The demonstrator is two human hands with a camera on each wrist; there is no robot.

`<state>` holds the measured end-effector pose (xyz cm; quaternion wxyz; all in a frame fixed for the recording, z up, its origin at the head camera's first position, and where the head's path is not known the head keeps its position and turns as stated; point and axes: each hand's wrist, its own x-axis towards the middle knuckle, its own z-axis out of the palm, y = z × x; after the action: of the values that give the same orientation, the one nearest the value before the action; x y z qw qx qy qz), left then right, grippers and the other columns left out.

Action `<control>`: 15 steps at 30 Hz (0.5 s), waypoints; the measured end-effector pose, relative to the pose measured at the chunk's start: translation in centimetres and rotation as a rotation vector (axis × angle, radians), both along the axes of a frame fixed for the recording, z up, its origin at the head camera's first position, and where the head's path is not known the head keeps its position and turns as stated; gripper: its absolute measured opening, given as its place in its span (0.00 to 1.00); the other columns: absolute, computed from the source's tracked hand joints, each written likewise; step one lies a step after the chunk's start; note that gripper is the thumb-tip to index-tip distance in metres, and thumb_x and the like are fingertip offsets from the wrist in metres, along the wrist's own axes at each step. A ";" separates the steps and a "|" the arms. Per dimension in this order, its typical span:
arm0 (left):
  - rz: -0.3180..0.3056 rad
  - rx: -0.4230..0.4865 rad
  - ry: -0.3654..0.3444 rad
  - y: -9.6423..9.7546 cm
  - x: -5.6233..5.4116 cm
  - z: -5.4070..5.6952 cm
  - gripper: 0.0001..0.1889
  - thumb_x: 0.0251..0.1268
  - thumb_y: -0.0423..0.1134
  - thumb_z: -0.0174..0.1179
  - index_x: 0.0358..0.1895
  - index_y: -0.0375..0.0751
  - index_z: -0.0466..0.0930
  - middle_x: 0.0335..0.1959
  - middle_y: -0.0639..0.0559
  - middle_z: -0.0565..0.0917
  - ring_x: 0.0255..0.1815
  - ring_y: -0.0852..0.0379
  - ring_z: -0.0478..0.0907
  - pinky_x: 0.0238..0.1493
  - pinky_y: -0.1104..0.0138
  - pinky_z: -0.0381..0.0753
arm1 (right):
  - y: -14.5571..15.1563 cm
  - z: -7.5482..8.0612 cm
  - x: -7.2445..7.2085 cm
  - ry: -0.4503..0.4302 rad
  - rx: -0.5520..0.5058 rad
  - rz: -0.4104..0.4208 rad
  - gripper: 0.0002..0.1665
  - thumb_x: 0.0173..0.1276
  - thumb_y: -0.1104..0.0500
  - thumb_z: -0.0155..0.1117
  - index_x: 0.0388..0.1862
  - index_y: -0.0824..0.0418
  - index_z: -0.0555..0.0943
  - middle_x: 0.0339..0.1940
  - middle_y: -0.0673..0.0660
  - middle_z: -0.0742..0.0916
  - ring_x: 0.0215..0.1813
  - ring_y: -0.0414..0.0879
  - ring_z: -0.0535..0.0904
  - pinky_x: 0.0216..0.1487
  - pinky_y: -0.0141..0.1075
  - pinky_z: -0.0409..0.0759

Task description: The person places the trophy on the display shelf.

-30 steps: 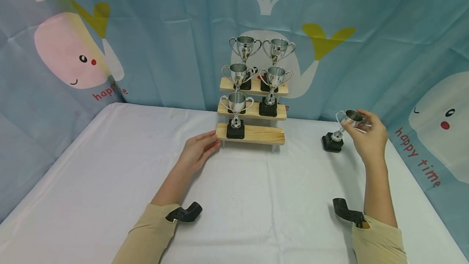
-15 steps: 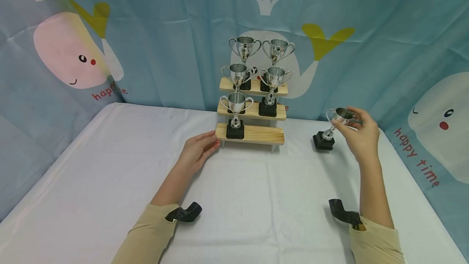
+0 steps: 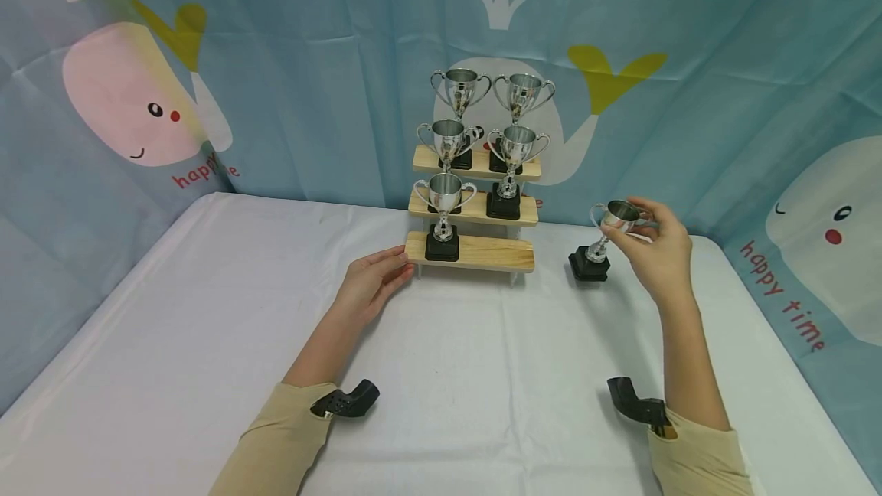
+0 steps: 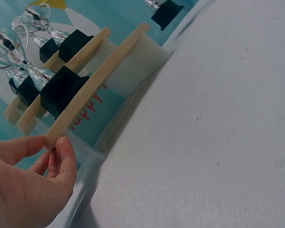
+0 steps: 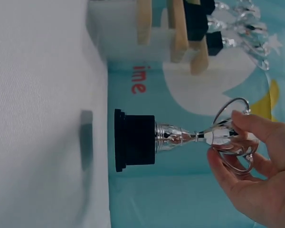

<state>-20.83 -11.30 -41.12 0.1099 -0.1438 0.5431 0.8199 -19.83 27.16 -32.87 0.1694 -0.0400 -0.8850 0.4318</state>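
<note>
My right hand (image 3: pixel 651 247) grips a small silver trophy (image 5: pixel 230 137) by its cup, thumb on one side and fingers on the other. Its black square base (image 5: pixel 138 140) hangs above the cloth in the right wrist view, a shadow falling below it. To the left stands a three-tier wooden stand (image 3: pixel 492 252). At the left end of its lowest board (image 4: pixel 97 80), my left hand (image 3: pixel 372 282) pinches the wood between thumb and fingers. One trophy (image 3: pixel 443 213) stands on the left of that board; the middle and top tiers carry two each.
A white cloth covers the table (image 3: pixel 441 404), with its back edge against a blue curtain (image 3: pixel 310 83) printed with whales. Clear supports (image 4: pixel 85 147) hold the stand's boards up. A black wrist device (image 3: pixel 637 404) sticks out from each sleeve.
My right hand has carried the trophy leftward, closer to the stand, still tilted in the head view. My left hand and the stand have stayed in place.
</note>
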 end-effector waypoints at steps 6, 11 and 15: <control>0.003 -0.001 -0.002 0.0 0.0 0.0 0.24 0.82 0.28 0.55 0.75 0.27 0.69 0.60 0.40 0.79 0.46 0.62 0.84 0.57 0.73 0.87 | -1.1 0.2 0.0 0.003 0.002 -0.001 0.38 0.73 0.59 0.73 0.79 0.62 0.71 0.66 0.66 0.76 0.64 0.59 0.81 0.43 0.12 0.75; 0.006 0.006 -0.011 0.0 0.0 0.0 0.24 0.82 0.28 0.55 0.75 0.28 0.70 0.61 0.40 0.78 0.46 0.62 0.84 0.56 0.73 0.87 | -1.8 0.3 0.2 0.007 -0.018 0.004 0.39 0.72 0.61 0.74 0.79 0.63 0.71 0.67 0.68 0.76 0.64 0.61 0.82 0.44 0.12 0.75; 0.006 0.007 -0.016 0.0 0.0 0.1 0.23 0.82 0.28 0.55 0.75 0.29 0.70 0.63 0.39 0.77 0.46 0.63 0.84 0.56 0.73 0.87 | -2.4 0.4 0.3 0.010 -0.027 0.010 0.39 0.72 0.62 0.74 0.79 0.63 0.71 0.67 0.68 0.76 0.64 0.61 0.83 0.46 0.13 0.76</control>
<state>-20.79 -11.29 -41.03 0.1124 -0.1516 0.5388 0.8211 -19.57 24.81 -32.42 0.1711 -0.0356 -0.8784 0.4448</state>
